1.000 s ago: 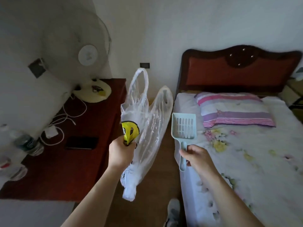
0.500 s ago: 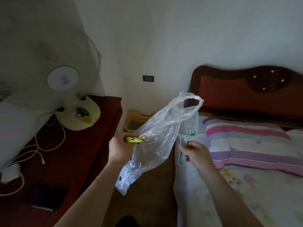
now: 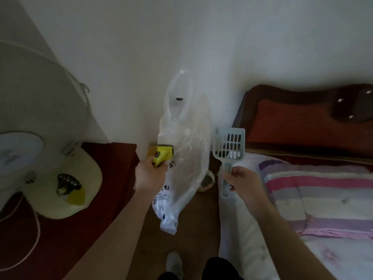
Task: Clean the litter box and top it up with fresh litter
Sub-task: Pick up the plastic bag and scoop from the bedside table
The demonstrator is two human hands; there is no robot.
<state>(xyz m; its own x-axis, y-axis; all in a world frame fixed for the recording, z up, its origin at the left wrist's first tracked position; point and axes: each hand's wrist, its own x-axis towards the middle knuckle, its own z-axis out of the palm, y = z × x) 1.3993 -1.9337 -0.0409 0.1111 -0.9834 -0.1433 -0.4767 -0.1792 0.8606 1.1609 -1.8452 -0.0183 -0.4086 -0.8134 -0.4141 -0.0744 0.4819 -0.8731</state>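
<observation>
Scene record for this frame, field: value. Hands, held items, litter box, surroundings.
left hand: grips clear plastic bag, which hangs down
right hand: holds pale blue litter scoop by handle, slotted end up
litter box: yellow tub on floor, mostly behind bag
surroundings: fan on red table left; striped pillow on bed right

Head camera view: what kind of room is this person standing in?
Most likely a home bedroom: a bed with a dark wooden headboard, a striped pillow on it, and an electric fan standing on a reddish-brown side table by the wall.
</observation>
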